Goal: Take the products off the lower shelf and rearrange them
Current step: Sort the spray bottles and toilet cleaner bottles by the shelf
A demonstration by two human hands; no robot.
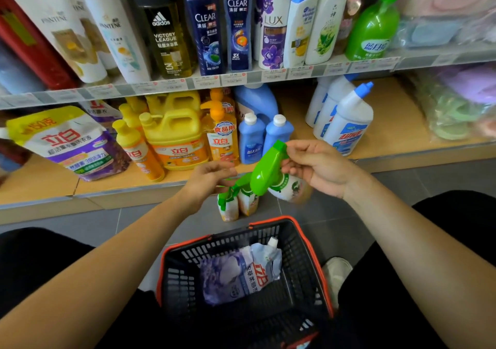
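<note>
My right hand (319, 167) grips a spray bottle (268, 173) with a green trigger head, tilted above the floor in front of the lower shelf (389, 123). My left hand (208, 178) hovers just left of it with loosely curled fingers, holding nothing. Two more green-topped spray bottles (236, 202) stand on the floor below my hands. On the lower shelf stand yellow detergent jugs (174, 136), an orange dish-soap bottle (222, 134), two small blue bottles (264, 136), white toilet-cleaner bottles (346, 120) and a purple refill pouch (72, 144).
A black basket with an orange rim (308, 238) sits on the floor between my knees, holding a pale refill pouch (241, 271). The upper shelf (241, 79) carries shampoo and body-wash bottles. Bagged soft goods (456, 101) fill the right side. Bare shelf board shows between the blue and white bottles.
</note>
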